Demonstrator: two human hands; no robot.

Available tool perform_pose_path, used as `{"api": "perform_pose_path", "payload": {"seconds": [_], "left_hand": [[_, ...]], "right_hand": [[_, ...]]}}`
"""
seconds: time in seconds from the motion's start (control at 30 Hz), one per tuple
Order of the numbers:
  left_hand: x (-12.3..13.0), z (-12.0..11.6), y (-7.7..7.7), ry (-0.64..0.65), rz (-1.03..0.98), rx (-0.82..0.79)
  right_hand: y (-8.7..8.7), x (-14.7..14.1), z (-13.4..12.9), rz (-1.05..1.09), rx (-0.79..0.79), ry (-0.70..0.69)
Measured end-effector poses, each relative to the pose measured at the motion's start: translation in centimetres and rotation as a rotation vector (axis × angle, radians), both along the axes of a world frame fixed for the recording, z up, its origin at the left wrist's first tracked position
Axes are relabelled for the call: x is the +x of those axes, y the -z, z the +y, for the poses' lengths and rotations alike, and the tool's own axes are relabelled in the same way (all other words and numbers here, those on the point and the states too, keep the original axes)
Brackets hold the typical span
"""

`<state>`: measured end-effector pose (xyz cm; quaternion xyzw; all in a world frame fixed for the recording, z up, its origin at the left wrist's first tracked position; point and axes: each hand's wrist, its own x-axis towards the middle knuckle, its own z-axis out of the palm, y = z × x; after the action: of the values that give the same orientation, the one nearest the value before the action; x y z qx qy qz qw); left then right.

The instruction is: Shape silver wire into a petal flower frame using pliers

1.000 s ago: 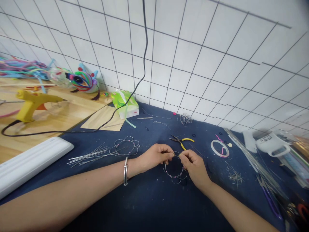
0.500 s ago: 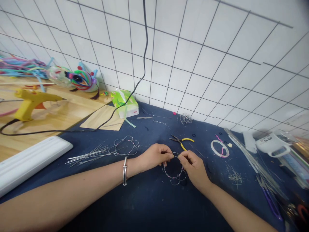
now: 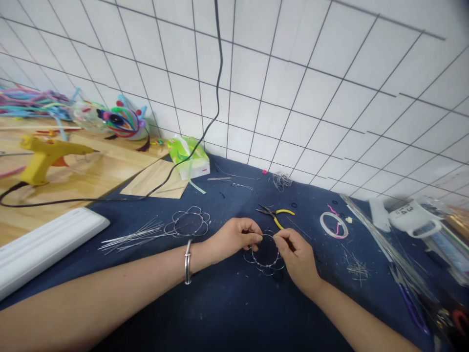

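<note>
Between my hands is a beaded wire ring [image 3: 266,265] with looped wire petals and small pink beads. My left hand [image 3: 240,238] pinches its upper left side with thumb and fingers. On the upper right side, my right hand [image 3: 296,252] pinches the same wire; the fingertips of both hands partly hide it. Just beyond them lie pliers with yellow handles [image 3: 280,216], their jaws apart. A second flower-shaped wire ring [image 3: 190,222] rests left of my left hand, beside a bundle of straight wires [image 3: 134,236].
A yellow glue gun [image 3: 47,156] lies on the wooden board at left, its black cord crossing the table. A tissue pack [image 3: 188,156] stands near the wall. To the right are a tape roll [image 3: 333,225], long wires, purple-handled scissors [image 3: 412,305] and a white mug [image 3: 414,217].
The wire ring has tilted, its lower edge rising slightly and more of the left petal showing. My hands have moved slightly apart, both still pinching it.
</note>
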<state>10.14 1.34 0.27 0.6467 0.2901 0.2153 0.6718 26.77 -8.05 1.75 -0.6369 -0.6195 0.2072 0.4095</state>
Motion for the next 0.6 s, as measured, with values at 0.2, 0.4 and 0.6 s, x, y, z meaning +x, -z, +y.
{"api": "perform_pose_path", "payload": {"seconds": [0.2, 0.4, 0.6], "left_hand": [[-0.13, -0.08, 0.01, -0.016, -0.081, 0.026], [-0.32, -0.15, -0.3, -0.029, -0.086, 0.062], [-0.34, -0.12, -0.22, -0.021, -0.097, 0.044]], "right_hand": [[0.12, 0.03, -0.01, -0.052, 0.055, -0.027], [-0.03, -0.04, -0.17, -0.063, 0.133, -0.101], [-0.11, -0.06, -0.14, -0.026, 0.09, -0.091]]}}
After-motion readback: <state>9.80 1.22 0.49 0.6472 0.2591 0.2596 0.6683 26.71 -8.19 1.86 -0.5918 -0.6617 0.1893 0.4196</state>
